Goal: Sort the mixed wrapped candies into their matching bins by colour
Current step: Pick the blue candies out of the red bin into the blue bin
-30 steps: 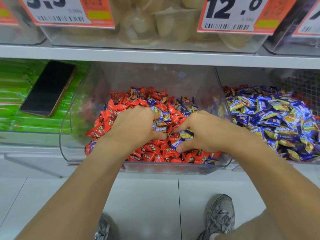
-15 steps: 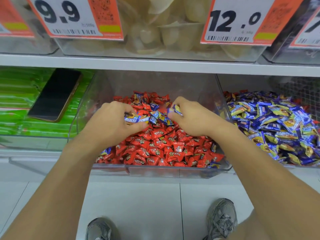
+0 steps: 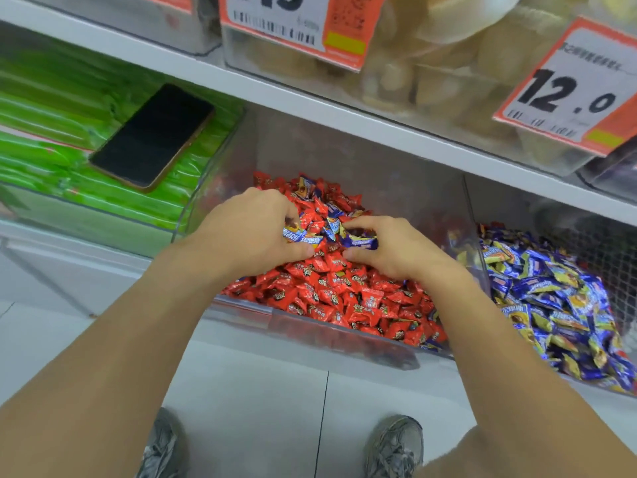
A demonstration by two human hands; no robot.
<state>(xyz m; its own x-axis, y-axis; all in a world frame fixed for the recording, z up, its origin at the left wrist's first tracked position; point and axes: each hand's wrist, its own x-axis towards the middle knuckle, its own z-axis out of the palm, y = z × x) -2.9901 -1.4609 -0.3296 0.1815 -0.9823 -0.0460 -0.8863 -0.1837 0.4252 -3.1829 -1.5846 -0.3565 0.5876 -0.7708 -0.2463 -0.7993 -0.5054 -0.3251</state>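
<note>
- Clear bin of red candies (image 3: 344,298) sits mid-shelf; blue-candy bin (image 3: 551,298) directly to its right, only the clear divider wall (image 3: 477,257) between.
- Stray blue candies (image 3: 331,229) lie on top of the red heap, toward the back, between both hands.
- Left hand (image 3: 248,232) — grip curled, pinching a blue wrapper at its fingertips. Right hand (image 3: 389,250) — grip curled round a blue piece, long axis roughly left-right.
- Right hand is nearer the blue bin; judged next move: lift over the divider, short carry rightward. Shelf edge (image 3: 344,115) overhead limits lift room.
</note>
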